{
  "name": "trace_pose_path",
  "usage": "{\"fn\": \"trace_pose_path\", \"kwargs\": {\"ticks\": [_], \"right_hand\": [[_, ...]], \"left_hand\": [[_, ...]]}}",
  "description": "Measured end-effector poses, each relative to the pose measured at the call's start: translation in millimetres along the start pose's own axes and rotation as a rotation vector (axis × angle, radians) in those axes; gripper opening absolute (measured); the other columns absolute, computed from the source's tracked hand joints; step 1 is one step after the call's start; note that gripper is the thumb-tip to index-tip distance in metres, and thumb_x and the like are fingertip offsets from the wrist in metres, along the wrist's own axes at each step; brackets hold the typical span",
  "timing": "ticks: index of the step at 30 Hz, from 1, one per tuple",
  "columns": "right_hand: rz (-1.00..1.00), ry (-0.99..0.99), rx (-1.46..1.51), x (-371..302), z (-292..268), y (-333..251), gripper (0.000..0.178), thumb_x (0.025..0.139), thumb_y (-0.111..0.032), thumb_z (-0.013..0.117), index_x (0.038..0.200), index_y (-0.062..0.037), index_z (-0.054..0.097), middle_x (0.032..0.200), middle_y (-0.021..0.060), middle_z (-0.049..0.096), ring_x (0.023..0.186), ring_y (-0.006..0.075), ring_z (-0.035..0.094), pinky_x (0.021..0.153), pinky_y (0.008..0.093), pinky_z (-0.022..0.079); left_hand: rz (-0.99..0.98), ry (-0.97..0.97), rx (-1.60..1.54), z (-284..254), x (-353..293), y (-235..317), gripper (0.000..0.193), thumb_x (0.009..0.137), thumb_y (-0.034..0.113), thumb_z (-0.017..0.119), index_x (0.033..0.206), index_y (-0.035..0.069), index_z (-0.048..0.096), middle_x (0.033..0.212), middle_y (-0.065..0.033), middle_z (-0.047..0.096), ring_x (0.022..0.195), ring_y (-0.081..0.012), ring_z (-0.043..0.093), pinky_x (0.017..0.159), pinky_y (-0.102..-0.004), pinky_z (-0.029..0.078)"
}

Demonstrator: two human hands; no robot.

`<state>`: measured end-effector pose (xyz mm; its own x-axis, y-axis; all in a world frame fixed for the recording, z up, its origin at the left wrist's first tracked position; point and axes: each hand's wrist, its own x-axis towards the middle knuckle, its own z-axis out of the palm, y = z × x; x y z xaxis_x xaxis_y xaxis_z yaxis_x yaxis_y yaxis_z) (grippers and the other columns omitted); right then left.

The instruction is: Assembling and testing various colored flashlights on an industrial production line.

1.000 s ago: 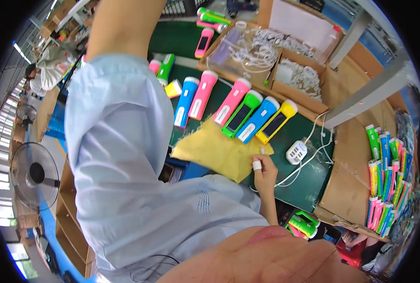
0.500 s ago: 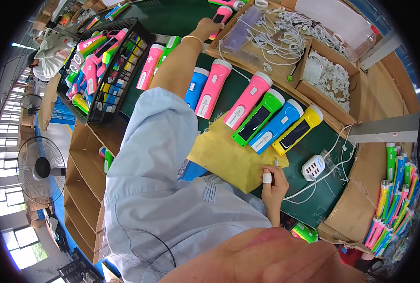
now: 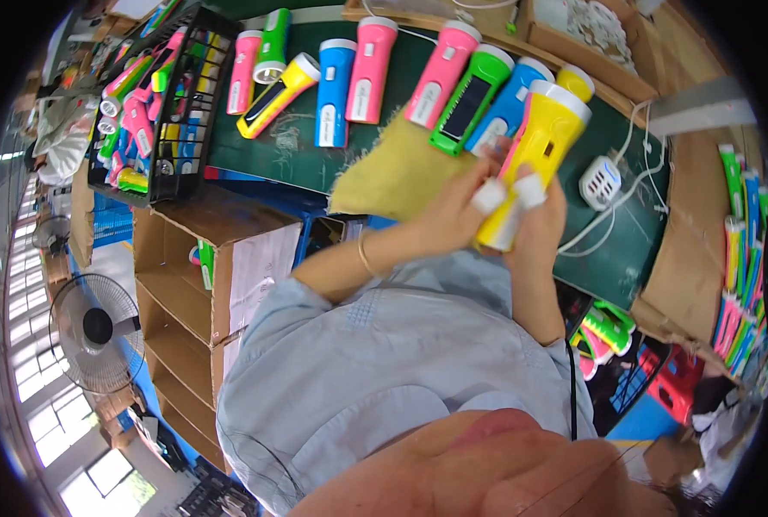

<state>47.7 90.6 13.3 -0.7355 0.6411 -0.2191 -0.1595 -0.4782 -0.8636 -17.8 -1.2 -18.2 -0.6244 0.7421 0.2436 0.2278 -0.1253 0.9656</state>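
Both my hands hold a yellow flashlight with a white head, tilted above the bench's front. My left hand closes round its lower left side, and my right hand grips the handle from the right. White wraps cover a digit on each hand. A pink strip shows along the flashlight's left edge; I cannot tell whether it is a second flashlight. Under the hands lies a yellow cloth. Behind it stretch a pink flashlight, a green flashlight, a blue flashlight and another yellow flashlight, partly hidden.
More flashlights lie farther left, including a slanted yellow one. A black basket full of flashlights stands at the left. To the right sits a white multi-port charger with cables. A cardboard shelf stands at lower left.
My left hand has come back from the pink flashlight at the far edge and joined my right hand. The two now hold a yellow flashlight. The view has shifted.
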Motion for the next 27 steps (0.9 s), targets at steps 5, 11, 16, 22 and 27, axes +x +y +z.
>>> {"fn": "trace_pose_path", "kwargs": {"ticks": [5, 11, 16, 22, 27], "right_hand": [[-0.400, -0.020, -0.618, -15, -30, -1, 0.028, 0.084, -0.018, 0.061, 0.101, 0.0011, 0.050, 0.089, 0.0143, 0.063, 0.074, 0.0198, 0.062, 0.063, 0.0297, 0.048], [-0.148, -0.426, -0.811, -43, -34, 17, 0.024, 0.084, -0.016, 0.057, 0.099, 0.0022, 0.053, 0.077, 0.0146, 0.059, 0.071, 0.0224, 0.059, 0.062, 0.0303, 0.046], [-0.692, 0.039, -1.147, -21, -57, 15, 0.014, 0.074, -0.005, 0.063, 0.086, -0.0014, 0.058, 0.080, 0.0132, 0.056, 0.072, 0.0283, 0.056, 0.063, 0.0352, 0.045], [-0.871, 0.144, -1.040, 33, -36, -45, 0.015, 0.077, -0.006, 0.063, 0.091, -0.0019, 0.060, 0.087, 0.0114, 0.059, 0.077, 0.0228, 0.058, 0.066, 0.0300, 0.047], [-0.912, 0.141, -1.334, 174, -54, -99, 0.011, 0.080, -0.003, 0.058, 0.091, -0.0022, 0.059, 0.087, 0.0109, 0.062, 0.068, 0.0197, 0.061, 0.062, 0.0278, 0.048]], "left_hand": [[-0.251, -0.108, -0.388, -17, -39, 6, 0.024, 0.089, 0.020, 0.051, 0.102, 0.002, 0.043, 0.094, -0.0077, 0.055, 0.087, -0.0106, 0.053, 0.073, -0.0260, 0.044], [-0.404, -0.083, -0.687, -12, -17, 0, 0.038, 0.087, 0.027, 0.053, 0.115, 0.001, 0.048, 0.104, -0.0096, 0.057, 0.091, -0.0166, 0.058, 0.078, -0.0292, 0.048], [-0.507, -0.021, -0.803, -12, -11, 5, 0.036, 0.085, 0.029, 0.055, 0.109, 0.005, 0.043, 0.086, -0.0094, 0.056, 0.072, -0.0196, 0.059, 0.065, -0.0333, 0.051], [-0.597, -0.110, -0.829, -19, -11, -8, 0.041, 0.082, 0.027, 0.060, 0.113, 0.004, 0.043, 0.085, -0.0094, 0.056, 0.068, -0.0186, 0.059, 0.059, -0.0312, 0.050], [-0.597, -0.197, -0.927, -18, -6, -28, 0.038, 0.082, 0.017, 0.058, 0.114, 0.005, 0.042, 0.083, -0.0098, 0.058, 0.068, -0.0196, 0.060, 0.060, -0.0324, 0.051]]}}
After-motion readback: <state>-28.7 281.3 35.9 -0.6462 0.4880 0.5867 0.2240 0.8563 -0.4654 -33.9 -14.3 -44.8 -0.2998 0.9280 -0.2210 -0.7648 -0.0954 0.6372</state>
